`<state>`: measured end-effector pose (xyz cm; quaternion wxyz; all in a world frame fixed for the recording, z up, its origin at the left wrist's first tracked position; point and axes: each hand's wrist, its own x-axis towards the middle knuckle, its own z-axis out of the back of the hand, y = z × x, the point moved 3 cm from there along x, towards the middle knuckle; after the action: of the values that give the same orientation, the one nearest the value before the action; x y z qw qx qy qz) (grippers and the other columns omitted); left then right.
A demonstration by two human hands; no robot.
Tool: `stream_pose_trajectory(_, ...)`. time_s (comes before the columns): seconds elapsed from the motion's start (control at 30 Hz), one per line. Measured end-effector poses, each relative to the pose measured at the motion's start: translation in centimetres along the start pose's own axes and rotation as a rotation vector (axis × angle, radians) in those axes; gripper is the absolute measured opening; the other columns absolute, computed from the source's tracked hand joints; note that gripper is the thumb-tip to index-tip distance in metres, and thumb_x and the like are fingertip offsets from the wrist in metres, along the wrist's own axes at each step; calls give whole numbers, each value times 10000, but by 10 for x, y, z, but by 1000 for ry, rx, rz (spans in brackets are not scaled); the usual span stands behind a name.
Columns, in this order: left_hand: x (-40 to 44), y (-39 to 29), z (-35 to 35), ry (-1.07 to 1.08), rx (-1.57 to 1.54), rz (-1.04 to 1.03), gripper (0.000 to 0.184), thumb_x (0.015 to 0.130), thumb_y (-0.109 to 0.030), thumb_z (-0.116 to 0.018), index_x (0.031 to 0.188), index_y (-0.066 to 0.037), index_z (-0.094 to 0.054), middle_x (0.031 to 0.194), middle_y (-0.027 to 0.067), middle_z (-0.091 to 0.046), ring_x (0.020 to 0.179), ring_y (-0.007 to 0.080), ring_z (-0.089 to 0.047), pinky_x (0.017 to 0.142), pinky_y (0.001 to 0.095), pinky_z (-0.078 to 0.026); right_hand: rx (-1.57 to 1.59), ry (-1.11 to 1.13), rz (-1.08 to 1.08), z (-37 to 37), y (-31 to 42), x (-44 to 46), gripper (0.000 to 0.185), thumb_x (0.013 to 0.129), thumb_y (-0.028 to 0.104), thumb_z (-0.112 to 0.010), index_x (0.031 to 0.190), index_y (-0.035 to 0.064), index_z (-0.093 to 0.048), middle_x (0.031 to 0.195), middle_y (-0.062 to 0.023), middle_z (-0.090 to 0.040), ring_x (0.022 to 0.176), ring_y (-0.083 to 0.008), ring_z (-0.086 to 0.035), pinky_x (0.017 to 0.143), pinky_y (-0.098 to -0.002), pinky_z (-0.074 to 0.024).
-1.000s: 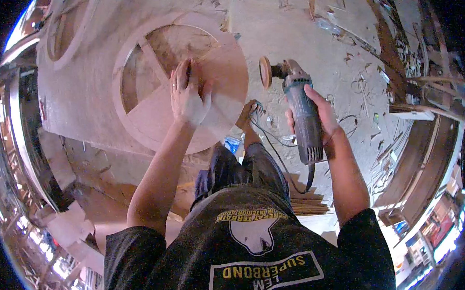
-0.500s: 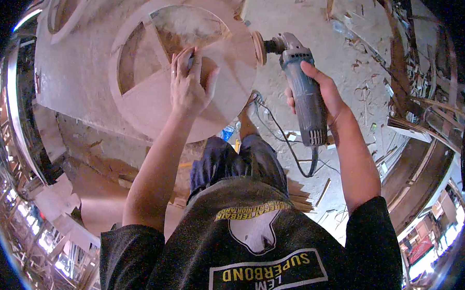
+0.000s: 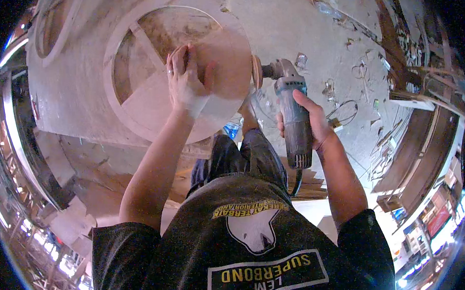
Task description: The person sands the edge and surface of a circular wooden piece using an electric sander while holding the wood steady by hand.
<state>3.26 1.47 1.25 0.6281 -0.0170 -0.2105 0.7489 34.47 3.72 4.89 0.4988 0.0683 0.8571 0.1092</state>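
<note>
My left hand is closed, its fingers bent over the inner part of a round wooden panel. The panel has an outer ring, cut-out openings in its upper left half and a solid lower part. A ring shows on one finger. My right hand is wrapped around the body of an angle grinder. The grinder stands nearly upright in view, its head to the top and its cord hanging from the bottom. Its round disc, seen edge-on, meets the panel's right rim.
Under the panel lies a dusty pale work surface. Another curved wooden piece is at the upper left. Scraps and offcuts litter the floor to the right, near stacked boards. A blue item lies by my legs.
My right hand and the grinder have moved down and slightly left, the disc following the panel's right rim. My left hand keeps its place on the panel. The whole view has shifted a little.
</note>
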Motion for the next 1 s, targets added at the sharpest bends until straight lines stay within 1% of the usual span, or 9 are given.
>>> stream_pose_trajectory(0.1,2,1,-1,27,26,-41,639,953,-355,-711,1407,78,-589,1429,238,-512,1364,423,-466,1225,544,-326,63,-54,-5,4,-23,-1,644,959,643,-630,1224,57,-603,866,-143,-720,683,-241,-714,602,-380,-589)
stream_pose_trajectory(0.33,3,2,-3,18,42,-29,638,971,-359,-679,1414,90,-580,1423,247,-518,1379,427,-462,1235,539,-317,140,-129,-77,12,-51,-7,665,969,644,-619,1260,47,-599,883,-152,-725,699,-258,-724,627,-406,-601)
stream_pose_trajectory(0.43,1,2,-1,28,40,-1,632,962,-351,-688,1414,79,-584,1421,234,-522,1380,422,-463,1240,540,-314,132,-66,-5,19,-26,-6,660,975,652,-606,1251,53,-605,883,-154,-722,683,-263,-722,623,-410,-601)
stream_pose_trajectory(0.57,2,-1,4,40,18,15,625,939,-318,-725,1417,58,-585,1442,234,-525,1387,436,-462,1227,538,-339,54,48,24,18,43,11,658,991,653,-581,1247,48,-613,863,-137,-707,656,-254,-718,607,-411,-607)
stream_pose_trajectory(0.6,2,-3,6,53,6,27,623,932,-307,-737,1418,53,-586,1452,238,-526,1391,446,-459,1220,538,-350,-40,-11,14,10,64,12,668,982,656,-598,1239,40,-609,856,-125,-701,649,-235,-715,597,-390,-614)
stream_pose_trajectory(0.7,4,-6,10,42,-7,71,637,918,-304,-755,1424,43,-584,1453,232,-528,1402,437,-461,1232,535,-342,-128,19,-7,-3,107,29,683,964,660,-629,1239,35,-603,849,-118,-696,641,-212,-713,588,-368,-620)
stream_pose_trajectory(0.73,4,-7,9,26,-26,75,643,916,-304,-758,1428,42,-580,1454,230,-529,1400,434,-464,1232,536,-343,-142,80,-8,-12,120,33,703,946,666,-655,1240,29,-598,848,-115,-693,633,-201,-712,590,-362,-627)
stream_pose_trajectory(0.9,-1,-10,11,7,-51,69,667,915,-301,-770,1453,32,-560,1461,218,-530,1395,427,-471,1230,536,-343,-284,70,-27,-17,148,45,715,938,671,-661,1245,28,-597,873,-113,-704,661,-197,-726,601,-376,-635)
stream_pose_trajectory(1.0,2,-6,8,32,-42,103,666,936,-361,-733,1447,33,-567,1468,196,-508,1410,401,-450,1250,538,-316,-301,57,-74,-15,153,50,717,940,668,-656,1262,30,-595,878,-112,-708,663,-198,-726,602,-376,-634)
